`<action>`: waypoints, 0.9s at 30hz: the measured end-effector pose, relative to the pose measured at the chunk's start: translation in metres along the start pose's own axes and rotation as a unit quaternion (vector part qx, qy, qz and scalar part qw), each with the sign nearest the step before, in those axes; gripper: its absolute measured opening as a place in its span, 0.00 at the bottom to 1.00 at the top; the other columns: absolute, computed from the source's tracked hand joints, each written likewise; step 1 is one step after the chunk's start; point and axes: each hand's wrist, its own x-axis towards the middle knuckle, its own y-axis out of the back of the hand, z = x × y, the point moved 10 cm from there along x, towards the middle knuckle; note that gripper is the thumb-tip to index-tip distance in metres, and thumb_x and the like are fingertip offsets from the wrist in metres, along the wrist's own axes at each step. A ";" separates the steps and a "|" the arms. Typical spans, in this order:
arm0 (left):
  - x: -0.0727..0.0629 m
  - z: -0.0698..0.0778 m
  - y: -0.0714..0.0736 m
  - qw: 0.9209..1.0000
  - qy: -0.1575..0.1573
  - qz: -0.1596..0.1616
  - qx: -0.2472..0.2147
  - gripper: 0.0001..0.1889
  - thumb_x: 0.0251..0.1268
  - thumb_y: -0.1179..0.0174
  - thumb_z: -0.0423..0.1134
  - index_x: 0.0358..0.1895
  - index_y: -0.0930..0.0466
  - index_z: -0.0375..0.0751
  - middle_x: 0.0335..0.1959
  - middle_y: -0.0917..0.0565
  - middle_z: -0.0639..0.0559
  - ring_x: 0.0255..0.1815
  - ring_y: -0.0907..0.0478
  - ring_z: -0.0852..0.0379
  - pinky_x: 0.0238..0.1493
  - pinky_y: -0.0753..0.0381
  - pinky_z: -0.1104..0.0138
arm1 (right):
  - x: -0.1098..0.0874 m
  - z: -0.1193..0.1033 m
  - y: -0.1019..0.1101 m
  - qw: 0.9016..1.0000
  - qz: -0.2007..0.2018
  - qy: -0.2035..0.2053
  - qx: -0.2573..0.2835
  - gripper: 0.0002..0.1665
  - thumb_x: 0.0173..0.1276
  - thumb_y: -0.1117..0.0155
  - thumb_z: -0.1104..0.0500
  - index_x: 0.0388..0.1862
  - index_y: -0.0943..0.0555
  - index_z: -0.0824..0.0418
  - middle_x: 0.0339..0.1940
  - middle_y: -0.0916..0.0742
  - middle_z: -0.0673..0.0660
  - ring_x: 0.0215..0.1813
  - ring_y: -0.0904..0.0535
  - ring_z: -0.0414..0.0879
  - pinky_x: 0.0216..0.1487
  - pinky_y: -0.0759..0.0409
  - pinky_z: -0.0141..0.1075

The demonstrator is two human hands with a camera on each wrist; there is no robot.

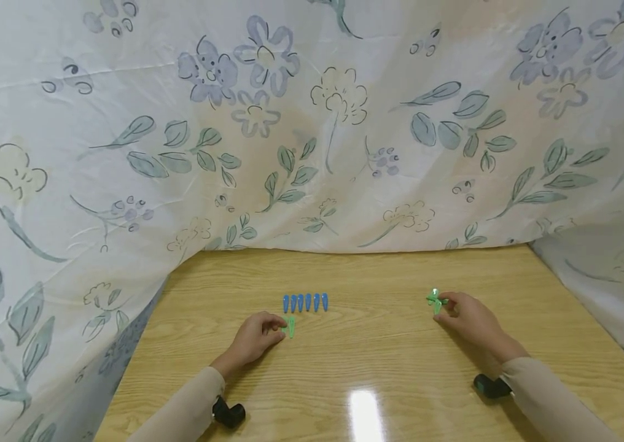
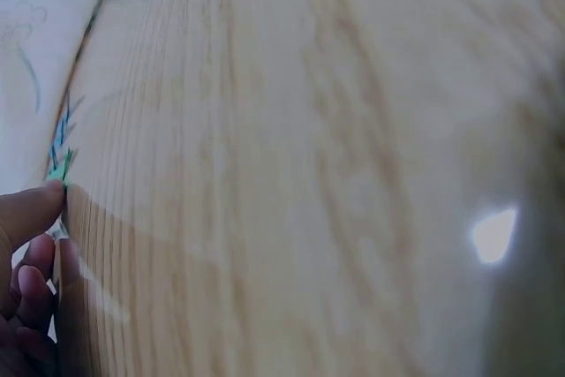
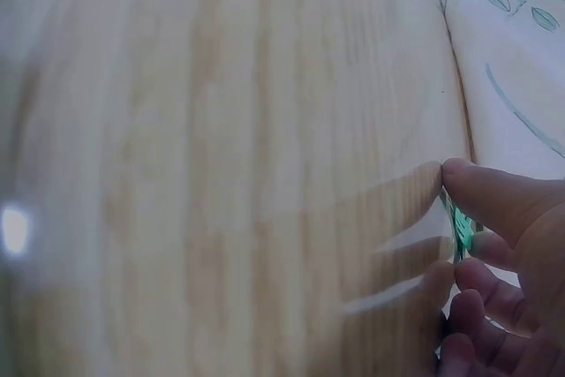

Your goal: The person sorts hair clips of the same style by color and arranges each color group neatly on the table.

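Several blue snap hair clips (image 1: 305, 302) lie side by side in a neat row on the table. Just below the row's left end, my left hand (image 1: 255, 337) pinches a green hair clip (image 1: 285, 327) between thumb and forefinger. Close beside it lies another green hair clip (image 1: 292, 327), lengthwise like the blue ones. Over to the right, my right hand (image 1: 472, 319) has thumb and forefinger around a small, jumbled heap of green hair clips (image 1: 435, 296), pinching at its near side. In the right wrist view, fingers partly hide the green clips (image 3: 463, 227).
The wooden table (image 1: 378, 344) reaches back to a hanging floral cloth (image 1: 345, 153), which also closes off both sides. A bright light reflection (image 1: 365, 414) shows near the front. Black wrist devices (image 1: 228, 412) sit under both sleeves.
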 end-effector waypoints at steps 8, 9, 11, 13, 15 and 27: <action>0.000 0.001 0.000 1.000 -0.003 -0.001 0.001 0.07 0.65 0.31 0.37 0.45 0.12 0.47 0.34 0.21 0.56 0.25 0.35 0.64 0.28 0.33 0.71 | -0.005 0.000 0.004 1.000 -0.006 -0.014 0.010 0.32 0.66 0.27 0.48 0.61 0.21 0.67 0.44 0.11 0.60 0.39 0.16 0.47 0.36 0.21 0.43; 0.000 0.001 0.000 1.000 -0.003 -0.001 0.001 0.07 0.65 0.31 0.37 0.45 0.12 0.47 0.34 0.21 0.56 0.25 0.35 0.64 0.28 0.34 0.71 | -0.006 -0.001 0.004 1.000 -0.008 -0.015 0.012 0.32 0.66 0.28 0.48 0.61 0.21 0.67 0.44 0.11 0.60 0.38 0.16 0.46 0.35 0.21 0.41; 0.000 0.001 0.000 1.000 -0.004 -0.001 0.003 0.07 0.65 0.31 0.37 0.45 0.12 0.48 0.33 0.21 0.57 0.25 0.35 0.65 0.28 0.34 0.71 | -0.008 -0.003 0.005 1.000 -0.009 -0.018 0.015 0.30 0.66 0.28 0.49 0.61 0.21 0.66 0.43 0.11 0.59 0.36 0.17 0.43 0.32 0.24 0.38; 0.001 0.001 0.001 1.000 -0.005 0.000 0.004 0.07 0.65 0.31 0.38 0.45 0.11 0.48 0.33 0.21 0.57 0.25 0.35 0.65 0.28 0.34 0.72 | -0.009 -0.007 0.008 1.000 -0.006 -0.016 0.016 0.30 0.66 0.27 0.51 0.61 0.21 0.65 0.42 0.12 0.58 0.35 0.18 0.42 0.30 0.25 0.36; 0.001 0.002 0.001 1.000 -0.008 0.001 0.002 0.07 0.65 0.31 0.38 0.45 0.11 0.47 0.33 0.20 0.57 0.24 0.35 0.65 0.28 0.34 0.71 | -0.009 -0.013 0.010 1.000 0.000 -0.008 0.014 0.29 0.65 0.27 0.51 0.60 0.21 0.65 0.41 0.12 0.57 0.34 0.18 0.41 0.30 0.25 0.35; 0.002 0.001 0.002 1.000 -0.011 0.008 -0.007 0.07 0.64 0.30 0.38 0.44 0.11 0.46 0.32 0.20 0.54 0.24 0.35 0.65 0.27 0.35 0.71 | -0.005 -0.050 0.002 0.999 -0.003 0.012 0.032 0.28 0.65 0.26 0.51 0.59 0.19 0.64 0.41 0.12 0.54 0.32 0.21 0.38 0.28 0.27 0.32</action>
